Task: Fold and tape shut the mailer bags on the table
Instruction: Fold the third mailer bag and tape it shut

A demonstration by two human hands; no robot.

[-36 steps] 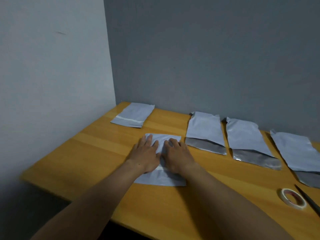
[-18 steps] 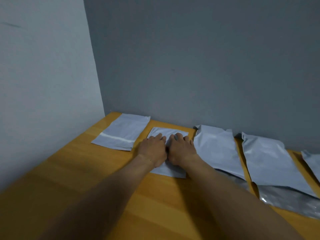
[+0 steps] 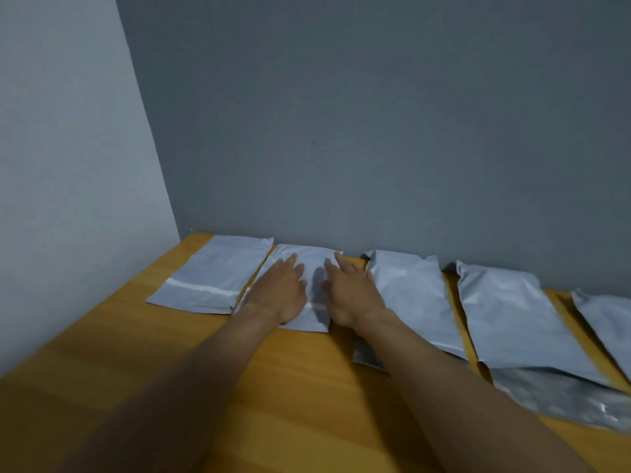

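Observation:
A folded, taped grey mailer bag [image 3: 312, 268] lies at the back of the wooden table [image 3: 300, 387], against the wall. My left hand [image 3: 281, 291] and my right hand [image 3: 351, 291] rest flat on it, fingers straight, a small gap between them. Another folded, taped bag [image 3: 218, 274] lies just to its left. To the right lie three unfolded bags, the nearest [image 3: 409, 295] partly under my right forearm, then a second [image 3: 512, 319] with its silver open end toward me, and a third [image 3: 611, 322] cut off by the frame edge.
A grey wall runs along the table's back edge and a lighter wall along its left side. Tape roll and scissors are out of view.
Both hands slid the folded bag away from me to the back of the table beside the first taped bag. My hands have spread slightly apart on it.

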